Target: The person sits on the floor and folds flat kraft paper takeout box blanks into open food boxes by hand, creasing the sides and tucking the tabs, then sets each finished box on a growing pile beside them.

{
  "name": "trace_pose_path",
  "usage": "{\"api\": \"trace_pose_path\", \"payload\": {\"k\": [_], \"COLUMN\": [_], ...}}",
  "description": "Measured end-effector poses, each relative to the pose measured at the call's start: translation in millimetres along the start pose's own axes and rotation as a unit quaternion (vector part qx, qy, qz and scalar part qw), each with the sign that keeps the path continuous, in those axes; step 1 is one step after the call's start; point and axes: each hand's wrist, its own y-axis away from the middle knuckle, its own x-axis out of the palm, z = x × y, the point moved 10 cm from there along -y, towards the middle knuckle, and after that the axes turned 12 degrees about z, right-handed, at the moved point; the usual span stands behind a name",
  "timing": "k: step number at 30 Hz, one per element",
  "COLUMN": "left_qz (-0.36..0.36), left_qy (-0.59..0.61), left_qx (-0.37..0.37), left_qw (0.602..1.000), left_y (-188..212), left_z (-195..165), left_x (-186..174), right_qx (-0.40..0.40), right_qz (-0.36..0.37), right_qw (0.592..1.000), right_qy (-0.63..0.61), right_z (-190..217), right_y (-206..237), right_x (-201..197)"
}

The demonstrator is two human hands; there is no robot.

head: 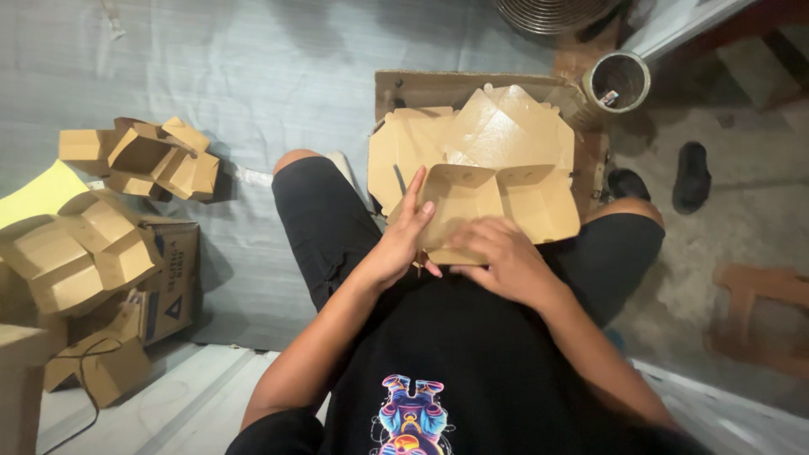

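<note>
Here, looking down from my head, I am sitting with a half-folded cardboard box (493, 181) resting over my lap, between my knees. My left hand (403, 240) is pressing flat against the box's left wall, fingers (415, 195) stretched out straight and close together, thumb tucked near the lower edge; it is bracing the wall rather than closing around it. My right hand (499, 253) is lying over the near bottom edge of the box, fingers curled loosely onto the cardboard, touching it; I cannot tell whether they are pinching a flap underneath. The box's flaps are standing open, fanning upward and away from me, and two small slots are showing in its front panels. A flat brown board (421, 87) is lying on the floor under the box. To my left, a heap of folded boxes (109, 219) is sitting well apart on the grey mat (253, 76). At the upper right, a round tin (618, 82) is standing near a black sandal (693, 175).
</note>
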Motion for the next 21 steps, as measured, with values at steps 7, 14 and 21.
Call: {"api": "trace_pose_path", "payload": {"k": [7, 14, 21], "left_qz": [0.018, 0.046, 0.062], "left_qy": [-0.578, -0.47, -0.456], "left_qx": [0.216, 0.246, 0.239], "left_qw": [0.787, 0.847, 0.855], "left_y": [31.4, 25.7, 23.5], "left_z": [-60.8, -59.2, -59.0], "left_x": [44.3, 41.1, 39.7], "right_qx": [0.213, 0.194, 0.157], "right_qz": [0.04, 0.02, -0.015], "right_qw": [0.819, 0.843, 0.872], "right_qy": [-0.531, -0.502, -0.463], "right_z": [-80.6, -67.6, -56.1], "right_y": [36.6, 31.2, 28.2], "right_x": [78.0, 86.9, 78.0]}}
